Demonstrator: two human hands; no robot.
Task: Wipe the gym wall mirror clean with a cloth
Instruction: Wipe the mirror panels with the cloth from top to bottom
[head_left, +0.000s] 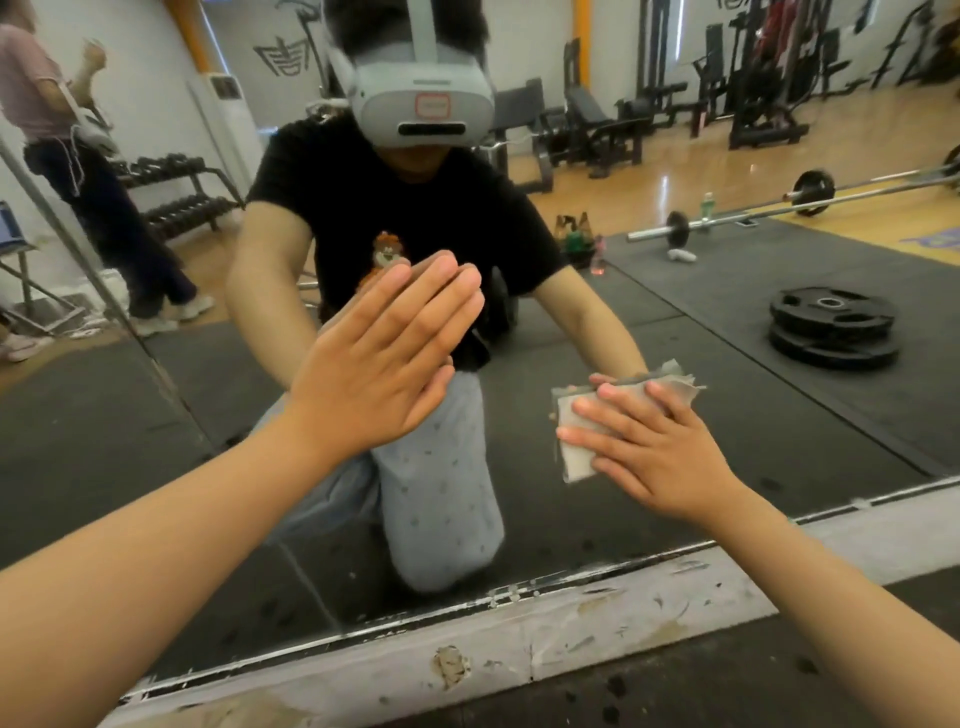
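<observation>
Looking at the mirror (691, 322) first, what could we spoil?

Our left hand (384, 353) seems to lie flat on the glass, straight and closed up, holding nothing. We judge a bare palm would leave prints on the very stretch we mean to clean. If we lean hard on it while kneeling, it could skid.

And our right hand (660, 447)?

It presses the cloth (576, 441) against the lower glass, a little above the ledge (571, 623). Its fingers (597, 415) are spread and nearly straight over the fold, and nothing pinches it. So the cloth could slide out from under the palm or come unfolded on a fast stroke. One frayed corner pokes out past the fingertips.

Does the ledge worry us?

Yes. Its paint is chipped and flaking. Wiping too low could drag grit onto the glass and smear or scratch it.

Any writing we can read?

None. The wall (285, 57) in the reflection bears a dark graphic, mirrored and unreadable. The headset (421, 98) has a small red-edged label (432, 105), too blurred to read. The shirt (415, 208) shows a cartoon figure and no words we can make out.
</observation>
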